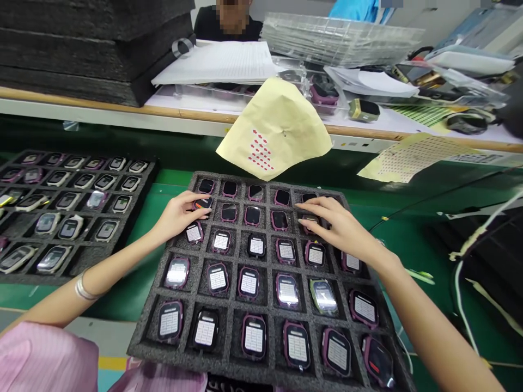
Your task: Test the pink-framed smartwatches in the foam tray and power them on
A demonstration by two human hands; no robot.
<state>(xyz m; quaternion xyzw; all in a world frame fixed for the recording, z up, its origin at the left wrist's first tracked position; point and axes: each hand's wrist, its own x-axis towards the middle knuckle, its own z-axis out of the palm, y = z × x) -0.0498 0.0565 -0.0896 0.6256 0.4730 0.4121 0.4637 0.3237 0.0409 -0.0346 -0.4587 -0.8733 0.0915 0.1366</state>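
Observation:
A black foam tray (196, 359) with square compartments lies in front of me, tilted slightly, full of smartwatch bodies without straps. My left hand (180, 215) is at the tray's far left, thumb and fingers closed round the edges of a smartwatch (203, 203) with an orange mark on its screen. My right hand (337, 223) hovers over the far right compartments, fingers apart, its tips beside a purple-rimmed watch (311, 222) that is partly covered. Most near-row watches, such as a purple one (254, 336), show white grids on lit screens; far-row screens are dark.
Another foam tray (92, 256) of watches lies at the left. Along the back runs a shelf (196, 115) with stacked black foam (81, 49), papers (216, 62) and plastic trays. A yellow sheet (286, 125) hangs over its edge. Cables (460, 272) run at the right. A person sits beyond.

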